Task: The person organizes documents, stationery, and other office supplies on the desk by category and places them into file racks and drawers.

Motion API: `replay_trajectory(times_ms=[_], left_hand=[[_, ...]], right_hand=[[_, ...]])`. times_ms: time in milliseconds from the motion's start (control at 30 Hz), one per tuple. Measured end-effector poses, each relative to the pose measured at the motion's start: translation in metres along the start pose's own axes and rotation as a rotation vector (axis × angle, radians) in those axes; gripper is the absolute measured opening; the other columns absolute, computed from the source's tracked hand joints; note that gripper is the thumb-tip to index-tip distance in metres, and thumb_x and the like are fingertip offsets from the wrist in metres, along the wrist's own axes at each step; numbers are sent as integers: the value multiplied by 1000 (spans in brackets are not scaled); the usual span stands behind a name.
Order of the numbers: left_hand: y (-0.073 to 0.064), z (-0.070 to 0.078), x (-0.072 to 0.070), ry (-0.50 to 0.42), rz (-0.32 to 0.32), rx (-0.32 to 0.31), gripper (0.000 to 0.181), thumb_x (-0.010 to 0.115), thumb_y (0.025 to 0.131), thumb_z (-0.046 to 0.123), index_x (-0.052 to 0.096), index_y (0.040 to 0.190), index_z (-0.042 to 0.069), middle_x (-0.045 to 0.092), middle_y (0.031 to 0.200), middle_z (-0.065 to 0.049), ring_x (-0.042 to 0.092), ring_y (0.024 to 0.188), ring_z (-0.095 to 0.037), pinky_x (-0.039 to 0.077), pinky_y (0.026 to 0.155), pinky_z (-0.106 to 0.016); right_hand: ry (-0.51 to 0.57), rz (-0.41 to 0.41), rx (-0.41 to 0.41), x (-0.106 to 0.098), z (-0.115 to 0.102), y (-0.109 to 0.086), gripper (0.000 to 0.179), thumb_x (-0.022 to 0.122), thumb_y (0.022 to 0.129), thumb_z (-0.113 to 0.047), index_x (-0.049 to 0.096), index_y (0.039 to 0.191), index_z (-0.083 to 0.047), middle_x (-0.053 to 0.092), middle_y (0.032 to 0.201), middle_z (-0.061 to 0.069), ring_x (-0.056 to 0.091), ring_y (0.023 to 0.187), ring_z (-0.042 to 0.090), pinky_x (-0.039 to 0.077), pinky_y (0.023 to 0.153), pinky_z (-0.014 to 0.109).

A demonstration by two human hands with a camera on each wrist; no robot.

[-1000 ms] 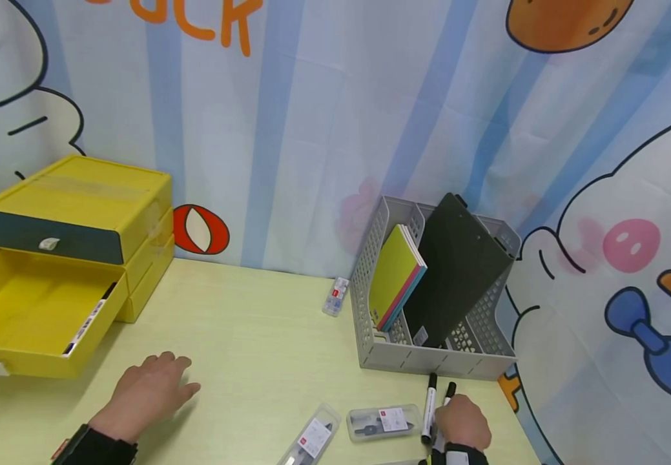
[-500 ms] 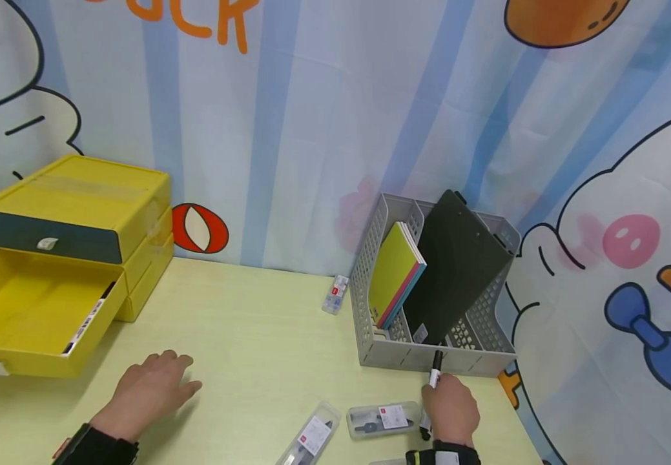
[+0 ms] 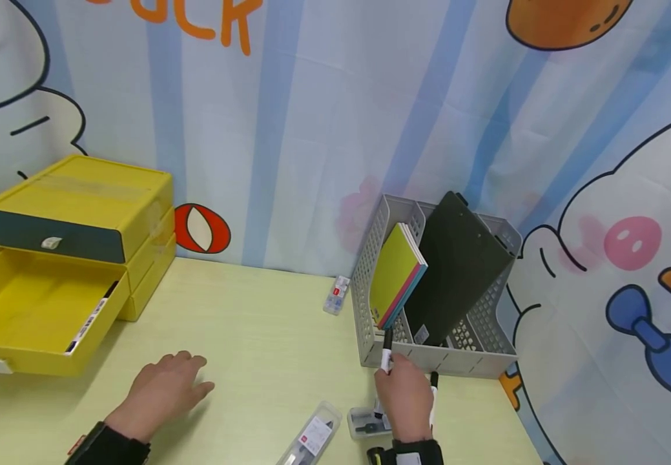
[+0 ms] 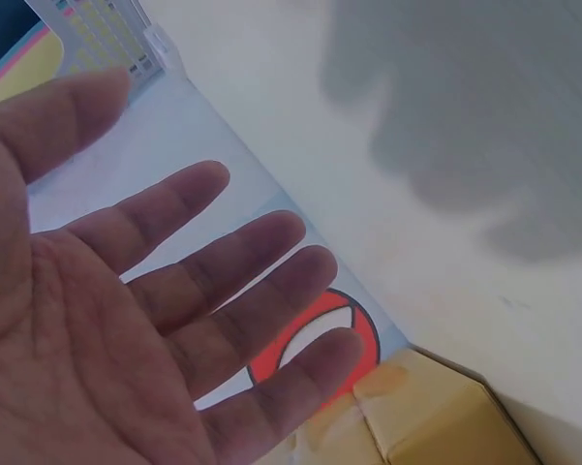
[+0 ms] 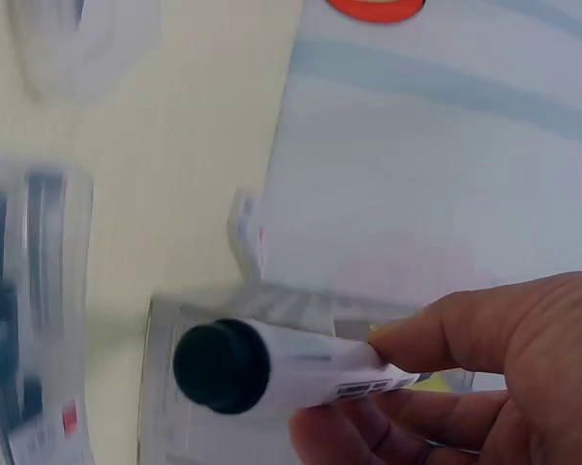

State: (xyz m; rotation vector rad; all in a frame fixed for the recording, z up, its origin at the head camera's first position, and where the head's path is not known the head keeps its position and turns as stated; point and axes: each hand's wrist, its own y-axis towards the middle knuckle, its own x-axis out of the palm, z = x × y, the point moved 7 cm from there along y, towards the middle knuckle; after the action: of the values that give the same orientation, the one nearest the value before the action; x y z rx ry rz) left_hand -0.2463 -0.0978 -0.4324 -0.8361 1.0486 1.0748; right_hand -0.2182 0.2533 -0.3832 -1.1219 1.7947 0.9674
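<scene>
My right hand (image 3: 406,400) pinches a black-and-white marker (image 5: 300,368) between thumb and fingers, black cap toward the camera in the right wrist view. In the head view the marker's far end overlaps the front of the grey file organizer. A second marker (image 3: 434,387) lies just right of this hand. Partly hidden behind the hand is a clear plastic case with a compass (image 3: 364,423). My left hand (image 4: 107,291) hovers over the table with fingers spread and palm bare, near the pulled-out yellow drawer (image 3: 27,361).
The grey organizer (image 3: 445,358) holds notebooks (image 3: 394,278) and a black clipboard (image 3: 457,271). Another clear case (image 3: 312,436) lies at the front, and a small packet (image 3: 336,296) beside the organizer. A marker (image 3: 92,316) lies in the drawer of the yellow cabinet (image 3: 79,187).
My right hand has picked up one of the two markers from the table and carried it to the left, over the compass case. The left hand has shifted slightly right, still spread.
</scene>
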Motion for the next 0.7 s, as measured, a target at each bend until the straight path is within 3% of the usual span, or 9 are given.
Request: replay_trajectory(times_ms=[133,300,433,533,700], left_hand=[[1,12,1,-7,21,30,43,72,89,32,66,119,1,64,112,-17,61,101,-38,50,79,-57],[5,30,6,-25,22,69,41,73,89,32,67,117,3,65,110,-15,62,100,-36,51,79,-55],[6,49,12,-40,30,109,39,74,88,32,68,115,3,66,107,-13,63,97,-34,52,78,-52],[6,64,16,-65,51,145,38,74,88,32,69,113,4,67,106,-12,64,97,-33,52,78,-52],[5,84,20,-126,63,191,39,74,88,35,69,112,5,68,104,-12,65,97,-32,53,78,-50]], right_hand=[[50,2,-73,16,-26,-6,5,67,80,-7,65,82,-3,60,69,7,53,57,21,40,48,35],[111,-20,-125,38,-50,-11,18,69,77,-7,70,92,3,67,76,12,57,61,22,45,54,37],[149,-33,-159,53,-65,-16,12,68,75,-5,69,85,2,64,68,8,53,57,20,42,50,34],[193,-81,-161,65,-75,-20,13,67,75,-5,69,86,2,62,66,5,52,56,16,41,49,31],[332,-227,-109,81,-88,-27,31,65,78,-7,68,107,5,60,63,-1,54,50,11,41,46,25]])
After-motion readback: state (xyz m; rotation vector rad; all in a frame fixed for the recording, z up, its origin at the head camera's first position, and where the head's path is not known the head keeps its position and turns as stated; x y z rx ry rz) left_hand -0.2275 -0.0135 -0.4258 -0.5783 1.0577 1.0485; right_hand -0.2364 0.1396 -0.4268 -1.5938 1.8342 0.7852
